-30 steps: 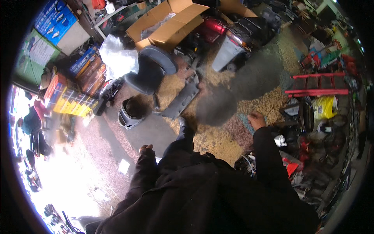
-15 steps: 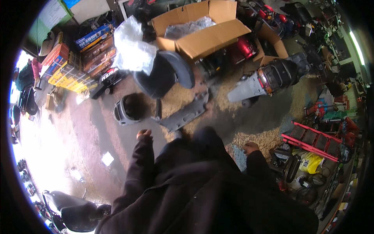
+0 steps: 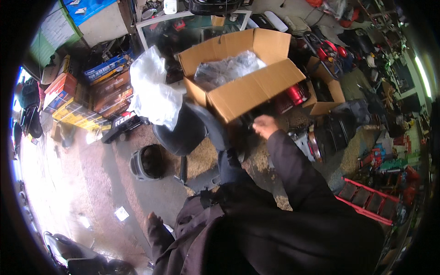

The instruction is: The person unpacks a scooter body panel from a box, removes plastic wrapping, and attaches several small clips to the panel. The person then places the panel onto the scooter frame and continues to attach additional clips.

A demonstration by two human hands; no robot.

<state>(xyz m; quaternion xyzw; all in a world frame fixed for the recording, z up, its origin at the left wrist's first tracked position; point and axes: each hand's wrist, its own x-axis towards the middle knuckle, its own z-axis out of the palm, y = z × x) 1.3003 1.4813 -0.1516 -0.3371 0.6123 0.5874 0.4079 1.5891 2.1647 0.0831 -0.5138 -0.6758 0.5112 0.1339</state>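
Note:
My right hand (image 3: pixel 266 127) is stretched forward beside the near right edge of a large open cardboard box (image 3: pixel 256 98). Its fingers are loosely curled together, and I see nothing in them. Clear plastic wrapping (image 3: pixel 224 71) lies inside the box. Low by my side hangs my left hand (image 3: pixel 154 218), its fingers slightly apart and holding nothing. Below the box's left end is a dark padded seat (image 3: pixel 181 133), partly covered by a white plastic bag (image 3: pixel 156 91). A dark grey helmet-like shell (image 3: pixel 146 163) rests on the floor ahead of my left hand.
Stacked cartons (image 3: pixel 78 101) stand at the left. To the right are grey and black scooter bodywork (image 3: pixel 327 137), a smaller open carton (image 3: pixel 330 98) and a red step ladder (image 3: pixel 366 201). A long grey plastic panel (image 3: pixel 201 181) lies by my legs. Behind the box is a glass case (image 3: pixel 158 34).
I have stepped forward, nearer the cardboard box. My right hand has swung up and forward to the box's near edge. My left hand has dropped back beside my body.

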